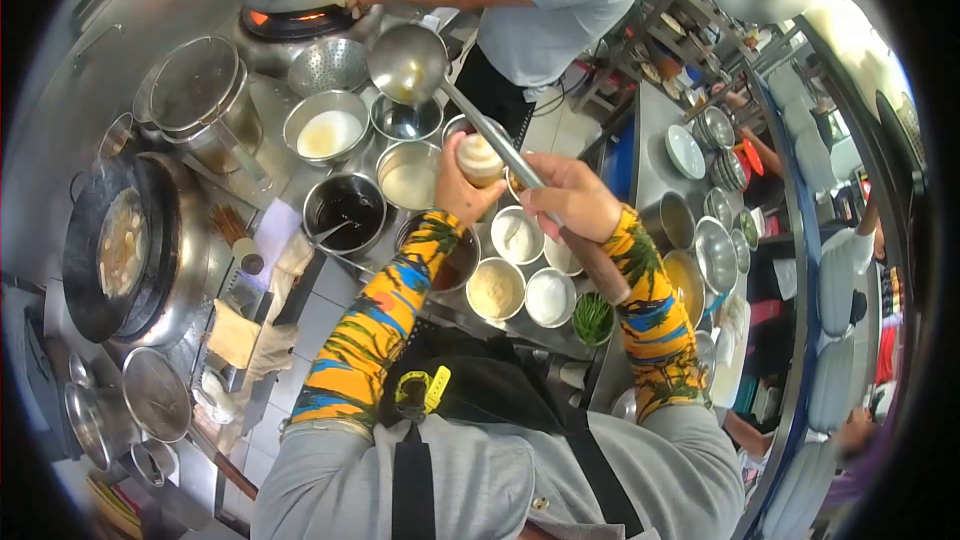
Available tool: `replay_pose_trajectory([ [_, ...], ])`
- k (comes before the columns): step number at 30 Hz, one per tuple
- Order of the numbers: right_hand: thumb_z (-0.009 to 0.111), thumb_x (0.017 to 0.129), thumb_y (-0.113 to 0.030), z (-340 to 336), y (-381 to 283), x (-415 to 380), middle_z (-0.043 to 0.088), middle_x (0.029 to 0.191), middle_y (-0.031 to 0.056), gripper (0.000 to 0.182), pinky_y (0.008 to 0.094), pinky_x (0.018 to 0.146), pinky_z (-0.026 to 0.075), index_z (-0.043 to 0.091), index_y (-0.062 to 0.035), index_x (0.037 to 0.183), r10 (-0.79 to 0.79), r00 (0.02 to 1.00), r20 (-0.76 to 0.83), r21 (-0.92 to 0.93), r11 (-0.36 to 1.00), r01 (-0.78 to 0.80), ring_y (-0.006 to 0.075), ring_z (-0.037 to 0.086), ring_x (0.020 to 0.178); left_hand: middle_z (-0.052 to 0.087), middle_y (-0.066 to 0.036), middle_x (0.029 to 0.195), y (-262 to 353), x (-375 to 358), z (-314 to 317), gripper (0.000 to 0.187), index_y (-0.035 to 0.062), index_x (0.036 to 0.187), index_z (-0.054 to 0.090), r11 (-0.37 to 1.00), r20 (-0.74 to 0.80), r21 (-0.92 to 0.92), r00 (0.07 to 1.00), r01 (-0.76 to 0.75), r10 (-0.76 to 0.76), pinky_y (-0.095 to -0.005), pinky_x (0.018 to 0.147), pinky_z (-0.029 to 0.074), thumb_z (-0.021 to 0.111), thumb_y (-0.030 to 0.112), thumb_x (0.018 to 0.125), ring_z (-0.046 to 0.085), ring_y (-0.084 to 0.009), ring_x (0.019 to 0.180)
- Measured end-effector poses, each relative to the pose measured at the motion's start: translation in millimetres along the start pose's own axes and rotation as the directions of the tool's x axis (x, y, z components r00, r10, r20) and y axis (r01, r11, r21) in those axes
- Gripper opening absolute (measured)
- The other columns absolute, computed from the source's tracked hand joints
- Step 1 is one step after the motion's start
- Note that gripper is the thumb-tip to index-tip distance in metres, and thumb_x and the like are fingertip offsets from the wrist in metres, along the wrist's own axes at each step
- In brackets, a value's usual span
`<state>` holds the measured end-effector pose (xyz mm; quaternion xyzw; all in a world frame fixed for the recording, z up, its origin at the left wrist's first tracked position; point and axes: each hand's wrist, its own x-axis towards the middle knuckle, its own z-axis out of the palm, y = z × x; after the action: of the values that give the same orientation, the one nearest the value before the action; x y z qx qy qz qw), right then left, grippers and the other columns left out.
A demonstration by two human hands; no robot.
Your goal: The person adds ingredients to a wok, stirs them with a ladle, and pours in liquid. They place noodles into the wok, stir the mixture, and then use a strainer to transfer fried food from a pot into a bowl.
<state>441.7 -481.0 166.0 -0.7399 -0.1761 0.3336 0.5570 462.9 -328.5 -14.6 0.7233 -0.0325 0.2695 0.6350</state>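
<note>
Above the cluster of steel seasoning bowls (520,270), your right hand (572,198) is clamped on the long-handled steel ladle (408,62), its cup raised beyond them. It is stiff, probably top-heavy and slick; grip mid-handle. Your left hand (460,183), just beside the handle, is wrapped around a small cream-capped shaker (480,158), light and likely greasy.

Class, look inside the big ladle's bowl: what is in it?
The ladle, held in the right hand, shows a little yellowish liquid pooled in its bowl. Glare hides whether anything else lies there.
</note>
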Motion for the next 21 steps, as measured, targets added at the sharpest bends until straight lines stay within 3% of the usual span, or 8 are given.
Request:
replay_pose_trajectory([
  [2, 0.058, 0.078, -0.007, -18, 26, 20, 0.058, 0.069, 0.0040, 0.048, 0.0254, 0.045, 0.043, 0.052, 0.0039, 0.124, -0.009, 0.999, -0.031, -0.115, 0.993, 0.005, 0.0101, 0.053, 0.049, 0.052, -0.018, 0.122, -4, 5, 24, 0.089, 0.0031, 0.133, 0.032, 0.986, -0.015, 0.015, 0.986, -0.167, 0.167, -0.0392, 0.099, 0.042, 0.084, 0.019, 0.063, 0.054, -0.0307, 0.113],
  [4, 0.059, 0.076, -0.012, -20, 49, 47, 0.059, 0.069, 0.0059, 0.042, 0.0278, 0.048, 0.045, 0.057, 0.0002, 0.116, 0.001, 0.998, -0.058, -0.207, 0.978, -0.013, 0.0132, 0.056, 0.050, 0.054, -0.020, 0.122, -38, -3, 41, 0.090, 0.0026, 0.138, 0.030, 0.998, 0.119, -0.034, 0.992, 0.051, -0.047, -0.0388, 0.097, 0.043, 0.080, 0.018, 0.064, 0.054, -0.0334, 0.115],
  [6, 0.060, 0.078, -0.008, -14, 56, 63, 0.059, 0.069, 0.0042, 0.042, 0.0263, 0.047, 0.045, 0.056, -0.0001, 0.119, 0.026, 0.994, -0.108, -0.327, 0.943, -0.061, 0.0102, 0.056, 0.052, 0.055, -0.022, 0.119, -57, -12, 51, 0.076, 0.0021, 0.132, 0.040, 0.911, 0.080, 0.355, 0.978, -0.210, 0.194, -0.0405, 0.093, 0.045, 0.076, 0.016, 0.067, 0.055, -0.0370, 0.110],
  [10, 0.059, 0.077, -0.009, -15, 98, 100, 0.059, 0.065, 0.0056, 0.035, 0.0285, 0.048, 0.046, 0.057, 0.0013, 0.110, -0.023, 0.996, -0.085, -0.444, 0.896, -0.017, 0.0129, 0.057, 0.052, 0.057, -0.021, 0.111, -43, -24, 24, 0.048, 0.0018, 0.116, 0.052, 0.915, 0.281, 0.357, 0.956, -0.189, 0.088, -0.0443, 0.087, 0.047, 0.069, 0.017, 0.073, 0.057, -0.0395, 0.101],
  [14, 0.058, 0.078, -0.010, -6, 81, 96, 0.059, 0.062, 0.0074, 0.026, 0.0305, 0.048, 0.047, 0.056, 0.0024, 0.101, 0.082, 0.993, -0.080, -0.416, 0.903, -0.108, 0.0153, 0.059, 0.050, 0.056, -0.020, 0.117, 3, -33, -57, 0.032, 0.0033, 0.106, 0.060, 0.860, 0.196, 0.509, 0.972, 0.015, -0.132, -0.0433, 0.093, 0.044, 0.064, 0.017, 0.077, 0.053, -0.0364, 0.109],
  [16, 0.058, 0.078, -0.010, -12, 94, 101, 0.060, 0.063, 0.0111, 0.019, 0.0331, 0.049, 0.049, 0.057, 0.0018, 0.093, 0.053, 0.996, -0.067, -0.342, 0.937, -0.073, 0.0186, 0.062, 0.050, 0.058, -0.019, 0.102, -26, -41, -119, 0.028, 0.0047, 0.101, 0.061, 0.643, 0.110, 0.759, 0.994, -0.103, 0.029, -0.0457, 0.080, 0.048, 0.063, 0.018, 0.077, 0.058, -0.0370, 0.094],
  [20, 0.059, 0.083, -0.009, -23, 109, 109, 0.059, 0.066, 0.0064, 0.017, 0.0277, 0.046, 0.045, 0.057, 0.0011, 0.096, 0.166, 0.986, -0.014, -0.143, 0.976, -0.167, 0.0137, 0.055, 0.050, 0.055, -0.018, 0.098, -4, -54, -188, 0.026, 0.0029, 0.099, 0.060, 0.102, -0.123, 0.977, 0.881, 0.189, -0.458, -0.0454, 0.082, 0.048, 0.064, 0.018, 0.078, 0.056, -0.0382, 0.097],
  [21, 0.057, 0.085, -0.010, -24, 106, 105, 0.057, 0.064, 0.0049, 0.011, 0.0267, 0.044, 0.042, 0.057, 0.0000, 0.089, 0.140, 0.990, 0.033, -0.003, 0.990, -0.140, 0.0130, 0.053, 0.048, 0.055, -0.018, 0.104, -9, -57, -196, 0.027, 0.0023, 0.099, 0.060, 0.106, -0.134, 0.972, 0.866, 0.210, -0.482, -0.0456, 0.081, 0.050, 0.065, 0.019, 0.078, 0.058, -0.0379, 0.095],
])
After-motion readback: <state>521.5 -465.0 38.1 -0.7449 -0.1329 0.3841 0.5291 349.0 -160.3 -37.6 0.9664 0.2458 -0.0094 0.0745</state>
